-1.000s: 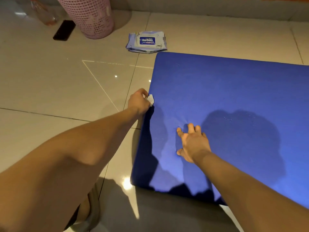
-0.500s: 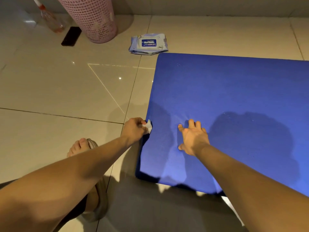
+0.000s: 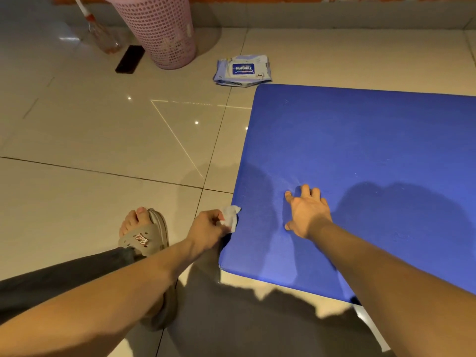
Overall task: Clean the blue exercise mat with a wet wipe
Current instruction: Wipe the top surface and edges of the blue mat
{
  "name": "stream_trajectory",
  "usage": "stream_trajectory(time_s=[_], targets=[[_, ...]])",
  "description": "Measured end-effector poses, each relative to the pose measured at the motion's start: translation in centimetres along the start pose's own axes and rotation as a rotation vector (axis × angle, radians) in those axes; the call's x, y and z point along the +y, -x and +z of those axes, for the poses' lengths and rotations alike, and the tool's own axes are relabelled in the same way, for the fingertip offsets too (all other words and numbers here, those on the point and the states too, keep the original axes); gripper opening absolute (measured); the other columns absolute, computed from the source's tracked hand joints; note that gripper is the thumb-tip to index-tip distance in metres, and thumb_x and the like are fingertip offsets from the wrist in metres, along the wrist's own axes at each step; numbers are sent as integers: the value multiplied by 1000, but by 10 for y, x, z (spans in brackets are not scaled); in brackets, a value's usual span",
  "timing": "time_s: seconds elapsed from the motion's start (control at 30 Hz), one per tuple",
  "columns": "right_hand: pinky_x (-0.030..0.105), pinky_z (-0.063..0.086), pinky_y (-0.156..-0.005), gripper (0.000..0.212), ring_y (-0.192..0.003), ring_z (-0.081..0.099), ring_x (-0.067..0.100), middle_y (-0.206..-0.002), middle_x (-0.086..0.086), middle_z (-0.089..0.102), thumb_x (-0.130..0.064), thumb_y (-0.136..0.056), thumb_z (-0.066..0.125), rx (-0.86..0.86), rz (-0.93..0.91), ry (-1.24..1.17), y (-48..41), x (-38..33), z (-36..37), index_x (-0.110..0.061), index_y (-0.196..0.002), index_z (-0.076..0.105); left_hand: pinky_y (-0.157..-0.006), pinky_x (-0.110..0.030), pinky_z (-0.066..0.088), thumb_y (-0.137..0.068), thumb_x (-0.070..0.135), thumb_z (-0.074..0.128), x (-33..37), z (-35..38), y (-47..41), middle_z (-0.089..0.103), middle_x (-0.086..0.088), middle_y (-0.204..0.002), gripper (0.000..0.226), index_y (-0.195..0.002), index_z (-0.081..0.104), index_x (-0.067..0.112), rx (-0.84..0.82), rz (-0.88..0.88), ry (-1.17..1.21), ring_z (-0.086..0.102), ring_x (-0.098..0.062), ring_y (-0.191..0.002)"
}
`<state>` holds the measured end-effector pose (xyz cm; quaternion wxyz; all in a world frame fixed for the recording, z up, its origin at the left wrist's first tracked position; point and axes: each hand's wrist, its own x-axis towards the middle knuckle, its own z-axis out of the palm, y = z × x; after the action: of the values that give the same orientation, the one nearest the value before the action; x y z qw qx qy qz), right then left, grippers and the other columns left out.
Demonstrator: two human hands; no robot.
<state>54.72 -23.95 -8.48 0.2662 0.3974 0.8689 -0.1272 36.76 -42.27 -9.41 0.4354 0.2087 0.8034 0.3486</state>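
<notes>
One blue exercise mat lies on the right; one crumpled wet wipe sits at its near left edge; two hands show, the left hand and the right hand. On the far floor there is one pack of wipes, one pink perforated basket, one dark flat rectangular object and, farthest left, one clear bottle; near left, one foot wears one tan sandal.
</notes>
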Motion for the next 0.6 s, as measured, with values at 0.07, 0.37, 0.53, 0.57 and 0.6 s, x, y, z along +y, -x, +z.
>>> stream_trajectory(time_s=[0.07, 0.37, 0.53, 0.57, 0.6], targets=[[44, 41, -107, 93, -132, 31, 38, -146, 13, 25, -50, -85, 72, 2, 1, 0, 0, -1, 0, -26, -159, 20, -59, -23, 45, -71, 16, 78, 5, -6, -3, 56, 11, -56, 26, -64, 53, 13, -13, 2, -16, 51, -11, -58], [43, 39, -106, 93, -132, 29, 37, -145, 13, 23, -51, -86, 71, -19, 19, 8, -4, -2, 2, -27, -158, 17, -66, -34, 48, -89, 1, 56, 41, 6, -62, 61, -5, -92, 29, -112, 56, 20, 115, 263, -472, 59, -26, -76], [43, 41, -105, 91, -130, 31, 37, -143, 13, 26, -50, -86, 70, -3, 8, 13, -1, -1, 3, -26, -158, 19, -88, -33, 52, -93, 11, 55, 20, 6, -29, 72, -8, -105, 26, -112, 72, 11, 91, 268, -492, 66, -27, -97], [43, 42, -104, 90, -129, 31, 38, -143, 14, 26, -49, -86, 68, 2, 6, 15, -1, -1, 3, -25, -158, 19, -87, -32, 53, -94, 17, 58, 19, 6, -24, 74, -4, -101, 23, -109, 74, 11, 81, 221, -407, 67, -24, -95], [43, 43, -103, 90, -129, 32, 38, -143, 15, 26, -48, -86, 68, 3, 2, 16, -1, -2, 3, -25, -158, 19, -82, -28, 52, -94, 26, 63, 21, 8, -22, 75, 2, -93, 21, -104, 76, 14, 79, 172, -322, 68, -18, -89]])
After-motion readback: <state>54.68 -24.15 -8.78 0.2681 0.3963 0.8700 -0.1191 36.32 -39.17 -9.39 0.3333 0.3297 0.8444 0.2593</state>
